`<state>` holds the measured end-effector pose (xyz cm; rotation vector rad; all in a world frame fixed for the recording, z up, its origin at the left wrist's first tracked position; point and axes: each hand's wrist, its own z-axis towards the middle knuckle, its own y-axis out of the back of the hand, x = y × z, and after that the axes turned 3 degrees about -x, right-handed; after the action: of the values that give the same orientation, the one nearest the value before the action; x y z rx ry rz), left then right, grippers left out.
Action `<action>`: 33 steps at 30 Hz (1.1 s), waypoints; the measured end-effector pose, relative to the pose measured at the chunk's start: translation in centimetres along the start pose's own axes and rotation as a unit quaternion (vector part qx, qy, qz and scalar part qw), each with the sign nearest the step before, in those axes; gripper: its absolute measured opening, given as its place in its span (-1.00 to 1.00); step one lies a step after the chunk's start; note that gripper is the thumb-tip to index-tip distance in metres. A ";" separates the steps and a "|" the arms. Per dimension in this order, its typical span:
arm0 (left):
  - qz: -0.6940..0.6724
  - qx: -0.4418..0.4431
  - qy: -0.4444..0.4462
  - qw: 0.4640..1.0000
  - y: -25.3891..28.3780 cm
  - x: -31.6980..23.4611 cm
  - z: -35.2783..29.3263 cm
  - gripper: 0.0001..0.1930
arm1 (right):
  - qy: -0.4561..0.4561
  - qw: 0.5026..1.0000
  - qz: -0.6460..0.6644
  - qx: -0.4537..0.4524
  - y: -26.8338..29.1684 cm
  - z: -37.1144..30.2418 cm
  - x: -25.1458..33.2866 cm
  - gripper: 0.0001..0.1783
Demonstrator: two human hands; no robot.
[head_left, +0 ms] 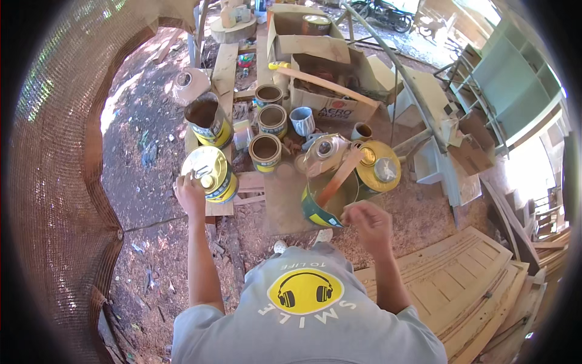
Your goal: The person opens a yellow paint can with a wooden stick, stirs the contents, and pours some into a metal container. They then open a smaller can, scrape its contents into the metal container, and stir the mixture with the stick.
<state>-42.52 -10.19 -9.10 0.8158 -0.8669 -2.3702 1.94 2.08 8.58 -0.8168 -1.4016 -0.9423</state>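
My left hand (189, 192) has its fingers bent against the near left rim of a closed paint can (225, 189) with a shiny gold lid. Beside the rim of a large open can (314, 212), my right hand (368, 223) is closed, its fingertips curled together; what is in them, if anything, is too small to make out. A flat wooden stick (341, 178), reddish toward its lower end, leans inside that open can. Behind it are a clear plastic jug (326, 149) and another gold-lidded can (383, 164).
Several small open cans (265, 149) and a streaked cup (302, 121) stand mid-board. A tall open can (209, 118) stands farther left. Cardboard boxes (330, 109) with a plank (333, 85) across lie beyond. Carved wooden panels (442, 273) lie at right; netting (54, 182) hangs left.
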 end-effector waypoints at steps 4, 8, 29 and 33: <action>-0.040 -0.025 0.006 0.999 0.8 0.6 0.1 -0.77 | 0.066 0.992 -0.003 -0.111 3.1 2.2 1.6 -0.73; -0.110 -0.017 0.026 0.993 3.0 -0.6 -0.4 -0.85 | 0.095 0.989 -0.038 -0.103 6.1 3.7 3.9 -0.62; -0.019 0.014 0.199 0.980 5.8 -16.5 -13.2 -0.75 | 0.263 0.960 -0.095 -0.028 20.8 18.7 4.5 -0.69; 0.023 0.033 0.251 0.967 7.7 -19.3 -16.3 -0.74 | 0.187 0.976 -0.107 0.023 22.7 22.0 0.7 -0.70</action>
<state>-16.22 -10.29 -6.81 1.3301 -0.7375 -1.9612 12.98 31.62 11.50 -0.4288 -1.1890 -1.1569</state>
